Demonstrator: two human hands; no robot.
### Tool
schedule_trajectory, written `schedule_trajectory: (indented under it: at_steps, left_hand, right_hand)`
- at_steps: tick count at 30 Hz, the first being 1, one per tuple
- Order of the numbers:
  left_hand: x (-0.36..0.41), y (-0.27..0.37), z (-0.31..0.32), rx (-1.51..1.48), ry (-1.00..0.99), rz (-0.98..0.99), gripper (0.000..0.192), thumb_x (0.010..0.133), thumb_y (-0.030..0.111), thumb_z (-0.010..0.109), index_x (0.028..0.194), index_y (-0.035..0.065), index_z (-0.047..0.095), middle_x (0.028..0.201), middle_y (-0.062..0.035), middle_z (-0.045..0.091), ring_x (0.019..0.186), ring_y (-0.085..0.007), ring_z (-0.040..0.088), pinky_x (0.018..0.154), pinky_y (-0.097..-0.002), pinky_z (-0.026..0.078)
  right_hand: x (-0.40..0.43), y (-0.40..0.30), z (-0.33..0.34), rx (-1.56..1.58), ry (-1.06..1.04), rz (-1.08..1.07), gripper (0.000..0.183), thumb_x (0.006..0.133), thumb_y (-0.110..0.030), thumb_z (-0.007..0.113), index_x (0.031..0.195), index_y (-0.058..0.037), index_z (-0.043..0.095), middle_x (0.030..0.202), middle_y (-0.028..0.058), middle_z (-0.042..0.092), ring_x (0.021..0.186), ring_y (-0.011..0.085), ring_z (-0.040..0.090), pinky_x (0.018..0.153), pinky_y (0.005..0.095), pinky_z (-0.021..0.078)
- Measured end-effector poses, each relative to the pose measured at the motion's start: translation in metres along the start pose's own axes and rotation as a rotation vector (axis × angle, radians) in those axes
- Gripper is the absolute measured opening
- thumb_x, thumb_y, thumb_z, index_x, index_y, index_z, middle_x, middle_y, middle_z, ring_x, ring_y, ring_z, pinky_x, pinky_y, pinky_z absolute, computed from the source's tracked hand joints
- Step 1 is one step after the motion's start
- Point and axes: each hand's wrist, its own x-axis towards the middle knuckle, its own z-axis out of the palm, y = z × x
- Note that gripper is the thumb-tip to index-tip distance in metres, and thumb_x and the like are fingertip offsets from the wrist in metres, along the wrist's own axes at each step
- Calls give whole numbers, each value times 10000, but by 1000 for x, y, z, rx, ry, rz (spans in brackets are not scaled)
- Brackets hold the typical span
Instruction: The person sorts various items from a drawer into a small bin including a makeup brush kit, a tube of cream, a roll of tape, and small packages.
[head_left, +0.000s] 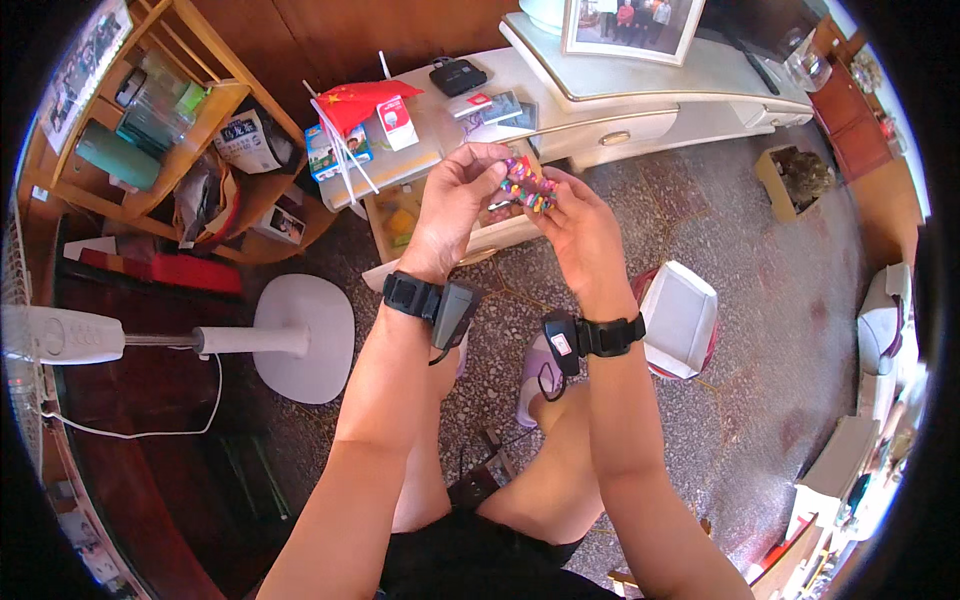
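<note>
Between my two hands is a string of multicoloured beads (534, 196), held up over an open drawer (491, 244) of a white cabinet. My left hand (459, 195) pinches one side of the beads with thumb and fingers. On the other side, the fingertips of my right hand (581, 221) grip them as well. Whether the string forms a bracelet or a longer strand cannot be made out. Several small things lie in the drawer, among them a yellow item (401, 223); my hands hide part of its inside. Black straps with small devices circle both wrists.
On the cabinet top (420, 161) lie a red flag (360, 103), a blue box (337, 154), a white-and-red box (397, 124) and a black device (457, 75). A white fan base (304, 337) stands left, a lined bin (679, 319) right. Wooden shelves (202, 112) hold bottles.
</note>
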Motion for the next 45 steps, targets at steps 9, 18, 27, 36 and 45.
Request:
schedule_trajectory:
  at_steps: [9,18,27,36,45]
  left_hand:
    - [-6,5,8,-9,-71,-80,201,954,89,559,1133,5,596,1063,-68,633,980,-138,616,861,-279,537]
    - [-5,-1,1,94,-122,-70,240,951,45,532,1179,0,591,1110,-79,641,1001,-157,620,880,-300,524]
    - [-9,-44,13,811,-355,74,474,883,182,617,1295,-8,482,1071,-134,633,991,-192,604,877,-322,475]
    - [-2,-48,18,210,-99,-230,342,997,276,479,1190,-6,501,989,-88,614,852,-168,626,728,-316,541]
    - [8,-48,9,164,34,-333,305,1016,292,450,1124,20,534,946,-63,603,860,-174,628,767,-315,553]
  right_hand:
    - [1,7,-1,245,66,177,377,1026,-295,399,1184,34,491,1090,150,585,1072,279,560,987,454,471]
    - [11,12,-11,456,8,215,491,1025,-401,331,1162,35,509,1105,151,574,1046,307,550,995,484,425]
    - [3,-3,-4,252,375,104,680,1012,-485,298,1382,85,327,1319,233,444,1224,314,438,1076,440,327]
    - [-2,-8,-1,271,81,166,760,1003,-539,251,1369,119,356,1391,246,406,1327,307,360,1131,407,263]
    - [-1,-9,-2,299,86,168,737,1014,-502,223,1347,139,370,1416,284,378,1354,340,343,1159,424,243]
